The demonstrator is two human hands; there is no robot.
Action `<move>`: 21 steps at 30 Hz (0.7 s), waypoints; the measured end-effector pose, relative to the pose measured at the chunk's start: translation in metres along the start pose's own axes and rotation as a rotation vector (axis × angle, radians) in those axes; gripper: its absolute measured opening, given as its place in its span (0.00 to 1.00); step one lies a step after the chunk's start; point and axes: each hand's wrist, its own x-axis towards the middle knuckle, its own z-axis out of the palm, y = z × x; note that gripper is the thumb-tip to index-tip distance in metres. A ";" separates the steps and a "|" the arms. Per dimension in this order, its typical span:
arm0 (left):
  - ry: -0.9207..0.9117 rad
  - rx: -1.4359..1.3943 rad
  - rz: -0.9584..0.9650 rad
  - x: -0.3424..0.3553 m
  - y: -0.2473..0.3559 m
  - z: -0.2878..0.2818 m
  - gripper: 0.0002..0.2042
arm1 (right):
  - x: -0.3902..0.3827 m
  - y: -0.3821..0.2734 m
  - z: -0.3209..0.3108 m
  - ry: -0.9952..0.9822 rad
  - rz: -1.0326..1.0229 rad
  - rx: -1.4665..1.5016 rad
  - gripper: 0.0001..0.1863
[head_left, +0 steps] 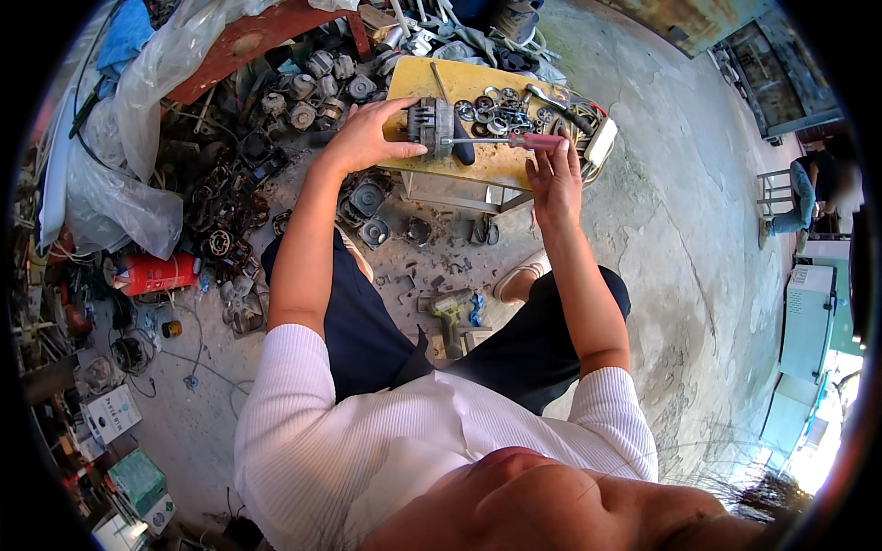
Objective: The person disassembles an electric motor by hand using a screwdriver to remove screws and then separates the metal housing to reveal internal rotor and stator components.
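Note:
A small grey metal electric motor (pixel 429 127) lies on the left part of a low yellow-topped table (pixel 409 78). My left hand (pixel 363 138) grips it from the left, thumb on the near side and fingers over the far side. In my right hand (pixel 557 179) is the handle of a screwdriver (pixel 537 141). Its shaft lies level and points left, with the tip at the motor's right side; exactly where the tip bears is hard to see. Just right of the motor, partly behind the shaft, lies a dark-handled tool (pixel 465 149).
Loose rings and bearings (pixel 496 108) and a ratchet wrench (pixel 562 108) lie on the table. Motors (pixel 303 101) and scrap are heaped at left. A cordless drill (pixel 450 317) sits on the floor between my legs, a red cylinder (pixel 154 274) farther left. Another person (pixel 813 188) sits far right.

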 end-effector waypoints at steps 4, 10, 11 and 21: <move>0.035 0.002 0.026 0.001 0.000 0.003 0.43 | 0.013 0.007 -0.017 -0.036 -0.041 -0.040 0.20; 0.032 -0.004 0.036 0.000 0.002 0.003 0.42 | 0.008 0.006 -0.014 -0.063 -0.031 0.003 0.20; 0.032 -0.010 0.033 -0.001 0.002 0.002 0.42 | 0.006 0.005 -0.011 -0.051 -0.005 0.021 0.20; 0.043 -0.045 0.015 -0.001 0.002 -0.002 0.43 | 0.019 0.015 -0.022 -0.086 -0.091 0.042 0.21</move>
